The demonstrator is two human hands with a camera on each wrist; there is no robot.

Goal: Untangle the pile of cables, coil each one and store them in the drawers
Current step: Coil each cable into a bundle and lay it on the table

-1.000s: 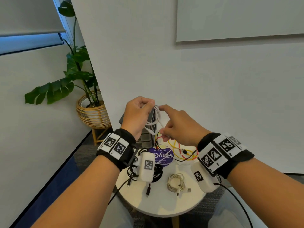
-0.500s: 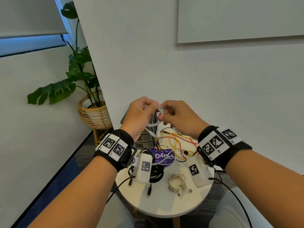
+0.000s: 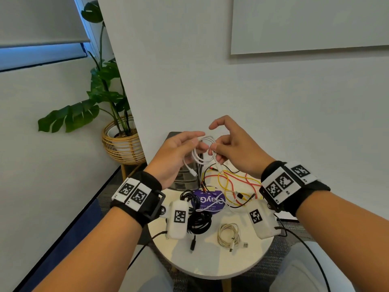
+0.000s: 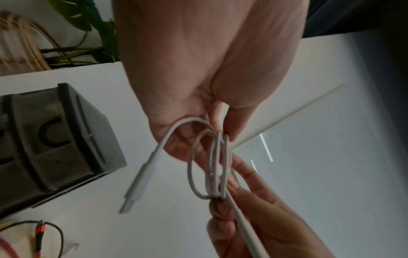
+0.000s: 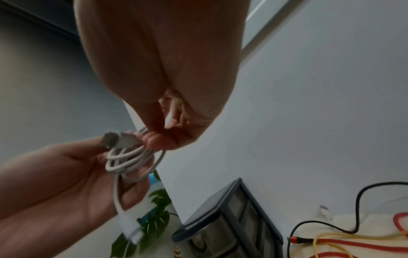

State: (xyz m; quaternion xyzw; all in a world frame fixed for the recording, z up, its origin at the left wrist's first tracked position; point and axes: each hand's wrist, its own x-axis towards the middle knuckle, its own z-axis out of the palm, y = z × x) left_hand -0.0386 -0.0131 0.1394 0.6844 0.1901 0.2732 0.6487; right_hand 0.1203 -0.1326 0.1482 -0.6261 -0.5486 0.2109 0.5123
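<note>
Your hands had lifted and parted slightly since a moment before: your left hand cradled the loops of the white cable in curled fingers, while your right hand pinched its far end, forefinger raised free. The coil looked nearly wound, held above the drawers at the table's far edge. Your hands hid the drawer fronts; motion blur smeared both plugs.

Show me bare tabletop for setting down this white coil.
Free: the near rim of the table, in front of the black coil and beige coil. Crowded: the far half, with the red and yellow tangle beside the drawer unit.
</note>
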